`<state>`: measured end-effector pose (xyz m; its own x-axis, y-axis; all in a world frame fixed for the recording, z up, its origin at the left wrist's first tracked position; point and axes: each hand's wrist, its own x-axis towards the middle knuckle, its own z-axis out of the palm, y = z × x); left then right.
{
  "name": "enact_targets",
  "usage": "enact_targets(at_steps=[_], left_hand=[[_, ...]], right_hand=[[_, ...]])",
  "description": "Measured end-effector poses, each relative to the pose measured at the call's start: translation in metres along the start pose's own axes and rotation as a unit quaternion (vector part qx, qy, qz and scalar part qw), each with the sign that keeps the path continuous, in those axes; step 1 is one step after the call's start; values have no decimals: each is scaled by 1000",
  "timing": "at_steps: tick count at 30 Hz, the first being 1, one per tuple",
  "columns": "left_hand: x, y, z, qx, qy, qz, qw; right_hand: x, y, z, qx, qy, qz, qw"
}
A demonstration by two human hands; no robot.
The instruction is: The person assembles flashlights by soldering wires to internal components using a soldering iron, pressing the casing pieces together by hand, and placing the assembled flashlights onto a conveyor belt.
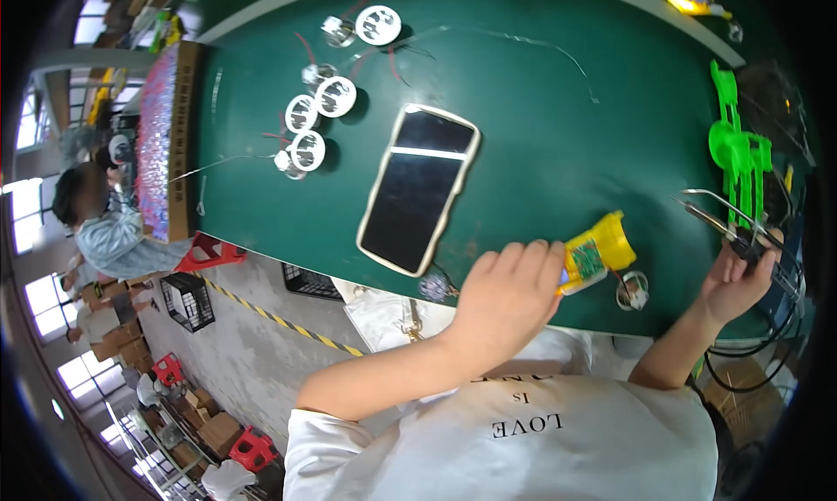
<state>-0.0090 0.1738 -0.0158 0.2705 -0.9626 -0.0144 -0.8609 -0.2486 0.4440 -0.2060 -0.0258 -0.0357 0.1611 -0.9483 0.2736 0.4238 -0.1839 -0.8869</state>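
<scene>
My left hand (510,300) is closed around a yellow plastic housing (617,239), and a green circuit board (588,259) shows inside it. Beside the housing lies a small round part with wires (632,291). At the right, my right hand (741,274) has its fingers round the dark handle of a soldering iron (717,224), whose tip points up and left. A curved metal piece (719,193) is close to the iron. Left of my left hand, a dark round part (435,286) sits at the table's near edge.
A phone (418,190) lies on the green table (540,152). Several white-rimmed round parts (336,96) with wires are at the upper left. Green plastic frames (739,152) lie at the right. Behind a long box (180,143) at the left is another person (113,231).
</scene>
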Motion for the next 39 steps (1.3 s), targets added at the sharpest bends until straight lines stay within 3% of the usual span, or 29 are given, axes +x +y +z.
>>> enact_targets(at_steps=[2,4,5,6,13,17,19,21,22,24,25,28,30,32,35,37,38,39], left_hand=[[7,-3,-1,5,-22,54,998],[16,-3,-9,20,-41,78,996],[22,-1,-16,22,-72,66,995],[29,1,-22,21,-104,59,993],[100,27,-47,45,-62,203,976],[160,63,2,38,68,333,940],[181,88,24,54,113,433,893],[190,114,48,49,84,516,851],[191,122,54,47,89,513,853],[190,130,66,173,26,558,811],[189,129,61,177,68,560,807],[180,109,38,187,78,543,815],[174,80,4,143,94,545,821],[166,40,-25,190,126,534,815],[139,-10,-64,289,90,513,803],[121,-38,-72,338,-40,485,806],[112,-43,-71,340,-44,478,809],[103,-48,-69,294,-24,447,845]], right_hand=[[5,0,9,59,-4,20,998],[0,-3,21,37,129,22,991],[0,-3,12,46,104,27,993],[-2,-3,12,30,154,30,987],[-12,-49,-10,32,139,-116,983],[-18,-69,-30,69,197,-175,962],[-23,-77,-45,42,194,-180,964],[-24,-83,-55,11,192,-187,963],[-23,-86,-57,9,186,-187,965],[-22,-90,-60,-31,252,-189,949],[-22,-90,-62,-37,253,-193,947],[-21,-87,-71,-20,234,-201,951],[-20,-82,-79,-6,188,-189,964],[-14,-78,-77,1,154,-181,971],[-6,-68,-70,9,123,-171,977],[-1,-63,-59,12,124,-174,977],[2,-61,-56,16,121,-168,978],[4,-59,-54,12,122,-165,979]])
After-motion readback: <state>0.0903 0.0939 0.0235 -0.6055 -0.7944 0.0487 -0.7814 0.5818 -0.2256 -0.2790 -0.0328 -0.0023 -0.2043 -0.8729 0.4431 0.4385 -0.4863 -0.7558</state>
